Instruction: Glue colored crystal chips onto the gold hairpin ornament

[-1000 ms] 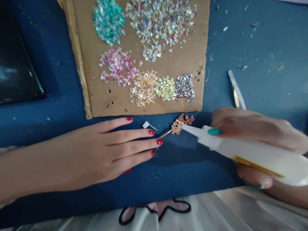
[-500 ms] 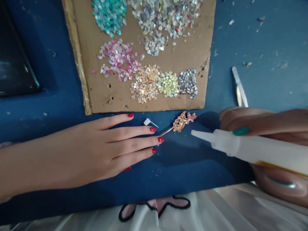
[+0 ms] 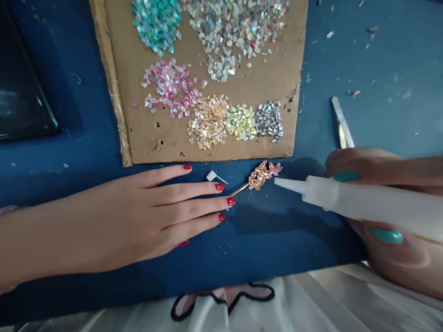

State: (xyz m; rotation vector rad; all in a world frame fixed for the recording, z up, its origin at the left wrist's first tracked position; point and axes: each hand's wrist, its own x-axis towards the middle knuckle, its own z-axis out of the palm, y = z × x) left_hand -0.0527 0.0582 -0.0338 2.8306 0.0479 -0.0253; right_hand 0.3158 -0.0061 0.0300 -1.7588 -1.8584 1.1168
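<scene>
My left hand (image 3: 138, 216) lies palm down on the blue table, fingers stretched out. Its middle fingertips rest at the end of the thin stem of a gold hairpin-like ornament (image 3: 259, 176), which has openwork flowers and a pink flower at its tip. Beside these fingers is a small white tag (image 3: 215, 176) with a thin tail. In my right hand (image 3: 391, 244), closed around it, is a white squeeze bottle (image 3: 374, 200) with a narrow nozzle. That nozzle points left, its tip close to the pink flower; I cannot tell whether they touch.
Ahead lies a cardboard sheet (image 3: 134, 138) bearing teal chips (image 3: 157, 25), pink chips (image 3: 169, 85), peach chips (image 3: 208, 122), yellow chips (image 3: 241, 121), grey chips (image 3: 269, 120) and pale mixed chips (image 3: 238, 25). Tweezers (image 3: 342, 121) lie right; a dark glossy object (image 3: 24, 92) is left.
The bottle's nozzle has tilted nearer to level and its tip has risen slightly toward the pink flower. My right hand has shifted a little; my left hand stays put.
</scene>
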